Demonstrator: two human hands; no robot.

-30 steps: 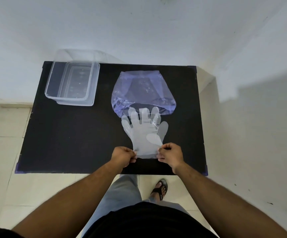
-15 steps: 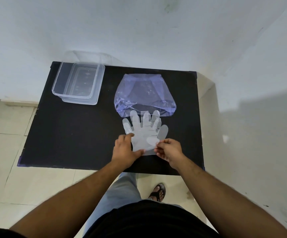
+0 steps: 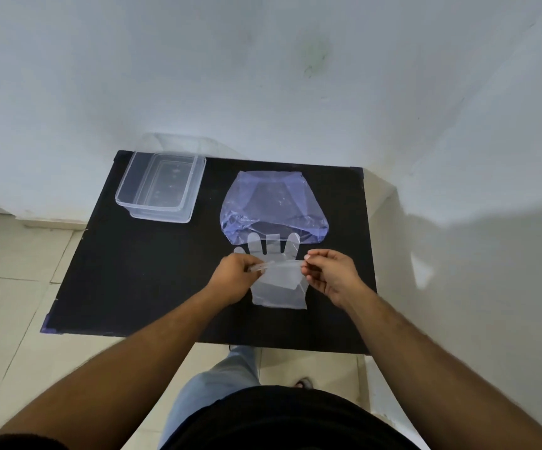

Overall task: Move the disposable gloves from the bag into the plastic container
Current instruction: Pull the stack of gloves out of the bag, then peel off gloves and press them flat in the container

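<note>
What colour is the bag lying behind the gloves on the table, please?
The bag is a translucent bluish-purple, seen clearly in the head view.

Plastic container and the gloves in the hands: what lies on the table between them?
Nothing: in the head view only bare black table separates the plastic container from the gloves.

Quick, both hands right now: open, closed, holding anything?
Left hand: closed, grip pinching the left end of the folded glove.
Right hand: closed, grip pinching the right end of the same glove.
</note>
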